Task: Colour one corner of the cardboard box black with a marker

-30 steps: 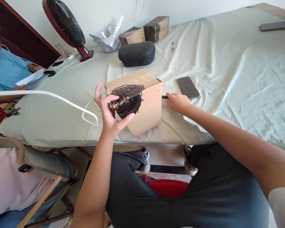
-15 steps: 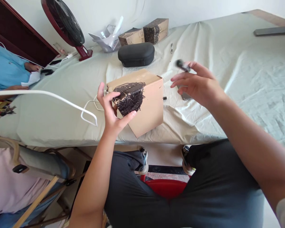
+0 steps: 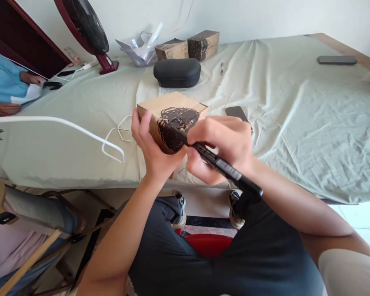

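Note:
A small brown cardboard box point(image 3: 163, 102) stands near the table's front edge, one corner region covered in dense black scribble. My left hand point(image 3: 157, 154) is wrapped around the box's near left side, fingers on its left edge and thumb along the lower front. A black marker point(image 3: 225, 166) is gripped in my right hand point(image 3: 226, 142), between the thumb and fingers. Its tip end points at the scribbled patch; whether the tip touches the cardboard I cannot tell. Right-hand fingers cover the box's right side. A dark phone point(image 3: 236, 111) lies just behind my right hand.
Behind the box sits a black zip case point(image 3: 176, 73), with two scribbled boxes point(image 3: 203, 43) and a plastic basket point(image 3: 142, 55) farther back. A fan point(image 3: 109, 65) stands at left. A white cable point(image 3: 58, 121) crosses the left foreground. Another person's hand point(image 3: 9, 109) is at far left.
My right hand has come left and down from beyond the box, bringing the marker to the scribbled patch. The box has turned in my left hand, so its top shows more.

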`<action>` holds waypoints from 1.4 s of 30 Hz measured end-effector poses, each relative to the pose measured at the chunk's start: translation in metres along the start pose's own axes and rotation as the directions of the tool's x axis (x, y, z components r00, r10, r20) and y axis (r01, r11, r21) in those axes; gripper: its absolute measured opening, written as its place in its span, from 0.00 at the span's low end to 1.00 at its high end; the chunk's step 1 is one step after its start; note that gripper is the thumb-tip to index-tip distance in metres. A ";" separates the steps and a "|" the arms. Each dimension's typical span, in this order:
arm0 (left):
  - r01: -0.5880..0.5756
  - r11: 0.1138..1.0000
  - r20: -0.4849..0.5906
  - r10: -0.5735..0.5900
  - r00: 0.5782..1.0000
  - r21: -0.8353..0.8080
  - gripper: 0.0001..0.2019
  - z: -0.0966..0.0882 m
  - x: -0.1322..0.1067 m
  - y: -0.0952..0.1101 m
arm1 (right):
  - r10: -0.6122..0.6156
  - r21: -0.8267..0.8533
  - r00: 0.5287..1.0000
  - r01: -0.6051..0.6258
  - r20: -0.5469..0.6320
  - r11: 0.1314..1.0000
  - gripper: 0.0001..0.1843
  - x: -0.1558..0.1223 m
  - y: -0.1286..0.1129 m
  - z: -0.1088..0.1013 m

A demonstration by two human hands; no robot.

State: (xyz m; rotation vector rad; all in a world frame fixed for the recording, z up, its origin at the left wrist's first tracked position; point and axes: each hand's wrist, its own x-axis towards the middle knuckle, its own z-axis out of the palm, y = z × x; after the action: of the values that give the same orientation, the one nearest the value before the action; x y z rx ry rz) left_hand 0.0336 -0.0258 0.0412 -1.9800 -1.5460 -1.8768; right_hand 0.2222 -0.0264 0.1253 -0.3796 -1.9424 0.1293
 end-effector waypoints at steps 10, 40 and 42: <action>0.022 0.997 -0.186 -0.006 0.983 0.080 0.30 0.013 -0.008 0.013 | -0.087 -0.204 0.980 0.124 0.180 0.971 0.07 -0.013 0.007 0.019; -0.007 0.961 -0.167 0.056 0.984 0.278 0.54 0.005 -0.002 0.019 | -0.031 -0.256 0.993 0.061 0.118 0.965 0.07 -0.019 0.012 0.009; -0.045 0.955 -0.148 0.092 0.985 0.294 0.54 0.002 0.000 0.015 | -0.028 -0.223 0.997 0.044 0.074 0.974 0.08 -0.020 0.017 0.009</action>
State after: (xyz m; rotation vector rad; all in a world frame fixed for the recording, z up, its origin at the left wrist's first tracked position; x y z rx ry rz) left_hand 0.0442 -0.0327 0.0496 -1.6921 -1.5789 -1.6274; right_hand 0.2240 -0.0162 0.0998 -0.4936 -2.0386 -0.1033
